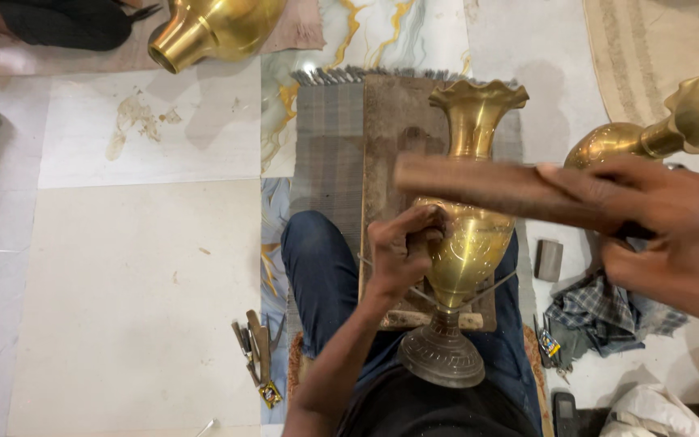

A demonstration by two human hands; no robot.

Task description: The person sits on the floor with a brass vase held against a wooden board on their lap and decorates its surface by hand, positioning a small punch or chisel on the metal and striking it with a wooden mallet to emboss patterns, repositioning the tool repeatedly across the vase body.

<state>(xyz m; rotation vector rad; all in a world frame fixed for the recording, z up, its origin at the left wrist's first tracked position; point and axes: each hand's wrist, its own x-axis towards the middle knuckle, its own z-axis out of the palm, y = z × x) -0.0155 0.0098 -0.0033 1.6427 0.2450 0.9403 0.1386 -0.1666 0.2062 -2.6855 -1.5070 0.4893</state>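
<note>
A tall brass vase [469, 243] with a scalloped mouth lies on its side along a wooden board [386, 146], its dark foot toward me. My left hand [404, 247] is closed around a small tool pressed against the vase's belly; the tool is mostly hidden by the fingers. My right hand [665, 235] is raised close to the camera, gripping a brown wooden stick [479, 184] that reaches left over the vase, slightly blurred.
Another brass vase [673, 129] lies at the right, a third [212, 28] at the top. Several hand tools [254, 348] lie on the floor tiles at the left. A small metal cylinder [549, 260] and checked cloth [600, 311] sit at the right. Another person's dark clothing [58, 23] shows top left.
</note>
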